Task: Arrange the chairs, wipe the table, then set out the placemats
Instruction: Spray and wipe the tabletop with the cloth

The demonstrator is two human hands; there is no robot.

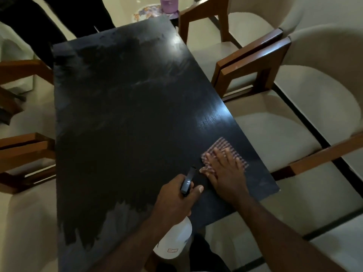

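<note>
Right hand (225,173) flat on checked cloth (222,147), left hand (172,199) gripping spray bottle (174,240), dark table (121,107)

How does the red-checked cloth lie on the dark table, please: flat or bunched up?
Mostly flat: the right hand presses the red-checked cloth onto the dark table with straight fingers.
</note>
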